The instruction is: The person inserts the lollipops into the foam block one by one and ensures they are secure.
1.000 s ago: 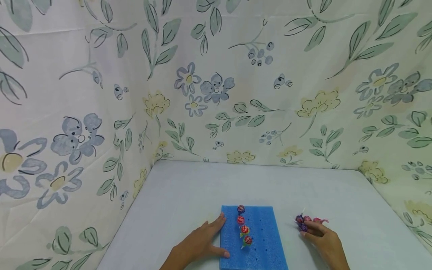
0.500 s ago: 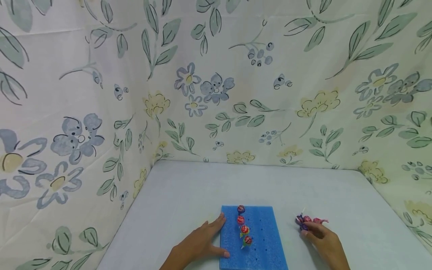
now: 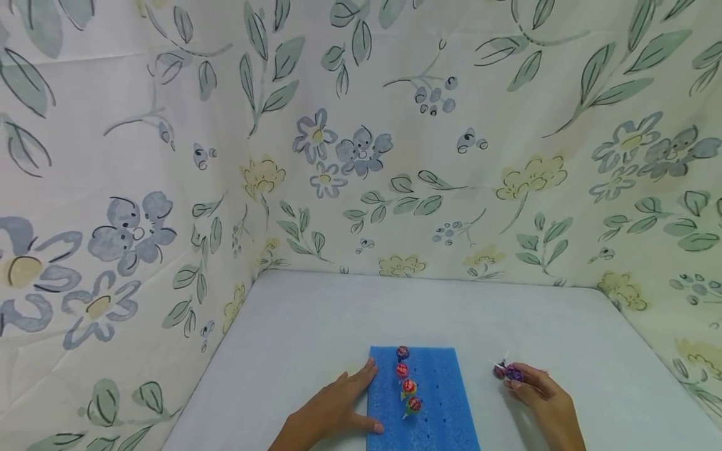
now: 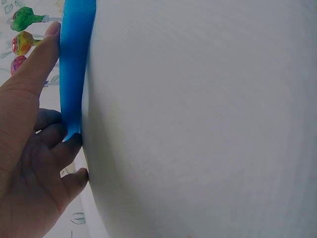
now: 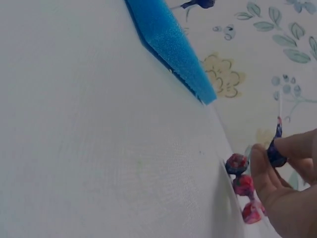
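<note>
Floral cloth [image 3: 169, 188] is walling the white table [image 3: 316, 313] on three sides as I am logging this. My right hand [image 3: 544, 404] is pinching one purple-wrapped lollipop [image 3: 514, 374] between thumb and fingertips, just above the loose lollipops [image 5: 240, 186] lying on the table well right of the foam. My left hand [image 3: 333, 410] is lying flat with fingers straight, pressing against the left edge of the blue foam block [image 3: 440, 376], thumb on its near corner. Four lollipops [image 3: 407, 379] are standing upright in a row along the block's left holes; other holes are showing open to their right.
</note>
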The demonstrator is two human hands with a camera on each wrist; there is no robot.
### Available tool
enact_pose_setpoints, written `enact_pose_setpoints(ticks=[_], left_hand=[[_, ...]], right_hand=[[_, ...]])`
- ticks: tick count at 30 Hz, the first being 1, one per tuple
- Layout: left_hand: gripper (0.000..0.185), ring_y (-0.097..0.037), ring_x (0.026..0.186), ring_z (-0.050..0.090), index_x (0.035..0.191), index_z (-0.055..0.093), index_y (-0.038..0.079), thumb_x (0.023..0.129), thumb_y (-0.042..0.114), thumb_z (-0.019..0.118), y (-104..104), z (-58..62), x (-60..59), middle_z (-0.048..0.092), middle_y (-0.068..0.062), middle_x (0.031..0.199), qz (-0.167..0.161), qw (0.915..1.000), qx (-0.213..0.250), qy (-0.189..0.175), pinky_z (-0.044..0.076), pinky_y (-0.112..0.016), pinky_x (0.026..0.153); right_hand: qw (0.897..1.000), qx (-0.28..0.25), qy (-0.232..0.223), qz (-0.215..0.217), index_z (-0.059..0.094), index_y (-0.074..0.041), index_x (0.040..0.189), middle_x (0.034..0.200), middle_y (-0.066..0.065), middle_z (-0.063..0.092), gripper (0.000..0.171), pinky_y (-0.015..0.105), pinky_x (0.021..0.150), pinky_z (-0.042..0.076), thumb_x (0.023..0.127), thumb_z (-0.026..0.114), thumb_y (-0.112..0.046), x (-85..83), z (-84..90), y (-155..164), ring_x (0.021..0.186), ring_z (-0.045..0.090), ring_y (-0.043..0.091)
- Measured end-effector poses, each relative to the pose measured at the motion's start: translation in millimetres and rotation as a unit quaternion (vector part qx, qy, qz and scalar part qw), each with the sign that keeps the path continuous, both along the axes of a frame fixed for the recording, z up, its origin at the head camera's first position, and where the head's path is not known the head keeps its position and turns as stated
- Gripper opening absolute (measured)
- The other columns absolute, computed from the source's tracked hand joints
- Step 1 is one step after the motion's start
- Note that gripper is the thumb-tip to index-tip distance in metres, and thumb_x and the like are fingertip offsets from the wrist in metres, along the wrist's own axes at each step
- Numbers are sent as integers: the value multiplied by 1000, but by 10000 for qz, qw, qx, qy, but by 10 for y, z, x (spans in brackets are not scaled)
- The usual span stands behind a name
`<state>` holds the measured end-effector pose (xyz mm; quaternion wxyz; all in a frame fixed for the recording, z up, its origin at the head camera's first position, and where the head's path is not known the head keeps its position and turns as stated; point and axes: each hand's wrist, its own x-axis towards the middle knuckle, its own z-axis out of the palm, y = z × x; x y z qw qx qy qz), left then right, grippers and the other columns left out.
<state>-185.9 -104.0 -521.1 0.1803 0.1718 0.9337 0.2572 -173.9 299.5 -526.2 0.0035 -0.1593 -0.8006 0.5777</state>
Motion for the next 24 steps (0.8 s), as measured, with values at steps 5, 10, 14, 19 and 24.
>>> enact_pose_setpoints(ticks=[5,10,14,19,24], left_hand=[[109,-47,152,40,167,36,28,79,72,81,9,-3,-4,31,7,174,-28,10000,-51,27,44,-68,113],[108,-47,152,41,167,37,28,78,71,82,7,1,-5,32,7,174,17,10000,-80,21,44,-69,112],[109,-47,152,41,167,37,27,78,71,82,-1,-8,2,32,7,174,11,10000,-75,44,44,-69,112],[109,-47,152,40,167,36,27,78,71,82,-5,-2,8,32,6,174,-2,10000,-54,40,44,-69,112],[109,-47,152,40,167,36,27,79,71,82,-11,17,11,32,7,174,-3,10000,-82,49,44,-69,112]], right_hand=[[9995,104,-133,-249,66,-7,142,110,-18,76,63,16,81,58,89,88,-34,9,22,-4,92,68,-12],[9995,19,-52,-304,71,-7,136,99,-28,73,60,18,79,60,85,92,-32,21,20,-49,90,70,-8],[9994,-132,59,-300,72,-5,135,99,-27,73,57,19,79,60,87,90,-30,33,26,-87,91,70,-7],[9995,-164,179,-206,70,-3,138,101,-30,71,56,17,79,60,90,88,-27,41,15,-92,94,68,-10],[9998,56,11,-203,63,-5,147,110,-22,75,67,13,80,57,89,89,-26,14,3,-95,93,66,-13]])
